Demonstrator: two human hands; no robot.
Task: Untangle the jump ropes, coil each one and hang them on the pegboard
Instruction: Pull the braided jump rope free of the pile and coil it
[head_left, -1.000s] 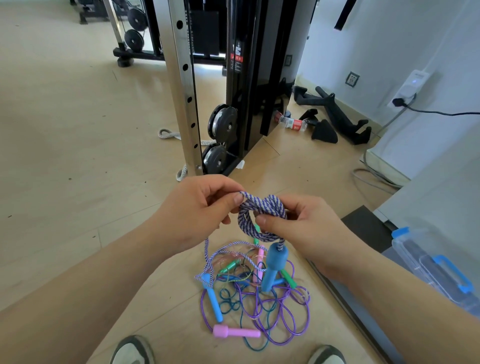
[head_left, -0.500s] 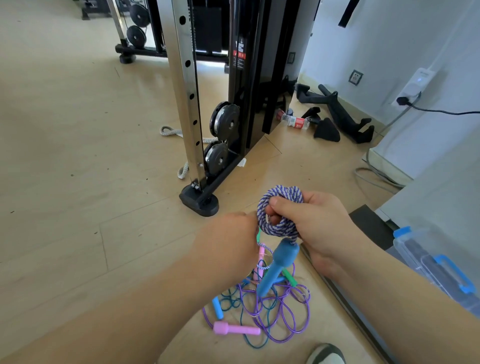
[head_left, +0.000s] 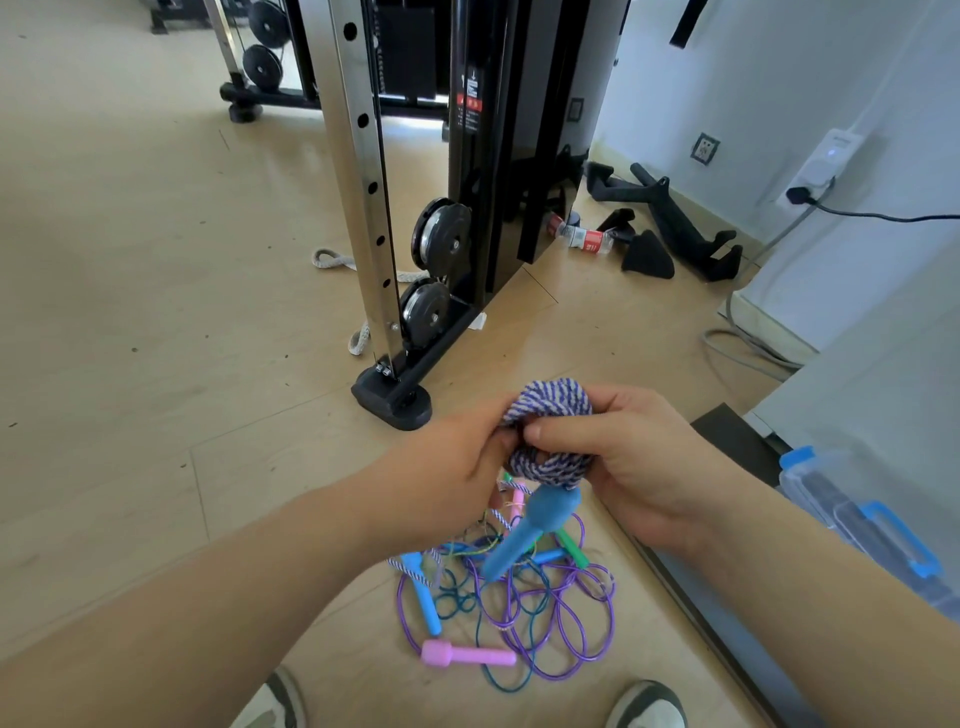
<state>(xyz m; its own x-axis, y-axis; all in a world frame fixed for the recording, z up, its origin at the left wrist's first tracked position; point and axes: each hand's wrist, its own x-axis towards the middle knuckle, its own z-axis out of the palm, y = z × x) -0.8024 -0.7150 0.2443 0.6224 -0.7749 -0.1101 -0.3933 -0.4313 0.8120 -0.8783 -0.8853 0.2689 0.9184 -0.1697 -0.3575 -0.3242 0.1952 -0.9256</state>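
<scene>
Fingers, right hand (head_left: 639, 467): curled round the striped rope coil (head_left: 553, 402), thumb laid across its front, gripping it.
Fingers, left hand (head_left: 441, 483): curled onto the coil's 9 o'clock edge, holding it there; tips hidden behind the hand.
Striped rope coil: purple-and-white, wound tight, held in the air between both hands above the floor (head_left: 156, 312).
Blue handle (head_left: 524, 535): hangs from the coil at 6 o'clock, tilted toward 7 o'clock.
Rope tangle (head_left: 545, 613): purple and teal loops on the floor, straight below the hands.
Pink handle (head_left: 467, 653): lies flat at the tangle's 7 o'clock edge.
Light blue handle (head_left: 426, 597): lies at the tangle's 9 o'clock side, a striped strand running up from it.
Green handle (head_left: 571, 548): lies in the tangle at 1 o'clock.
Gym machine (head_left: 493, 156): stands at 12 o'clock, beyond the hands.
Plastic box (head_left: 857, 525): clear, blue latches, at 3 o'clock.
</scene>
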